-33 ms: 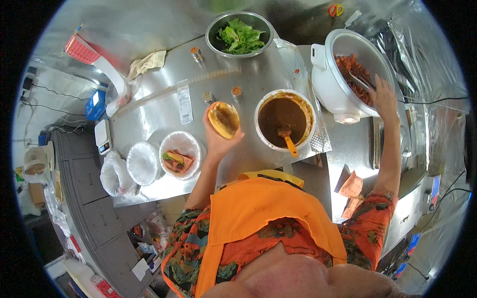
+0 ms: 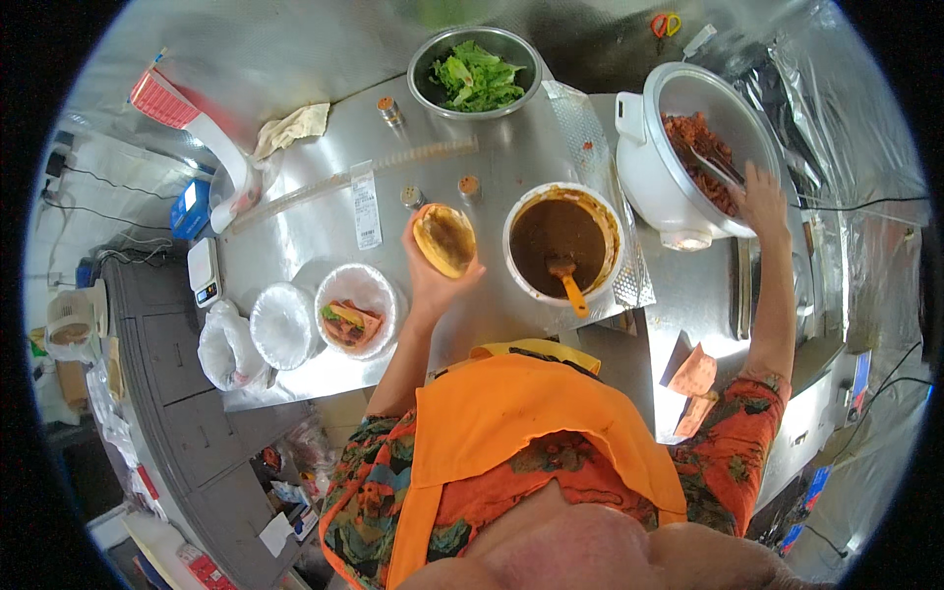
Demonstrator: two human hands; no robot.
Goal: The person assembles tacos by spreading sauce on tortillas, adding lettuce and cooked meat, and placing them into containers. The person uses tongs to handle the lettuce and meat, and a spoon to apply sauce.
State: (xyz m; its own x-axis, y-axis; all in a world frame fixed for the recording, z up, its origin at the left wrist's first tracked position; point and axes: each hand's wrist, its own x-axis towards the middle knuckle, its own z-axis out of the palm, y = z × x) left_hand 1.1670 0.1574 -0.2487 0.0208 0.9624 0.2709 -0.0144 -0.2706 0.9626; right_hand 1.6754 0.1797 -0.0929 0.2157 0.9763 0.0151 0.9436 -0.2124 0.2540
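Observation:
My left hand is closed around an opened bun, whose hollow faces up with brown sauce smeared inside. Over on the right, my right hand reaches across the rim of a white pot. Its fingers are closed on the handle end of metal tongs, and the tips lie in chopped reddish-brown meat. Between my hands stands a white tub of dark brown sauce, with an orange-handled brush or spatula resting in it.
Lettuce fills a steel bowl at the back. At left, a lined bowl holds a filled, wrapped bun, beside another lined bowl. Shaker jars, a label strip and a scale share the metal table.
My right hand and the tongs have shifted very slightly toward me over the meat. The left hand still holds the bun in nearly the same spot.

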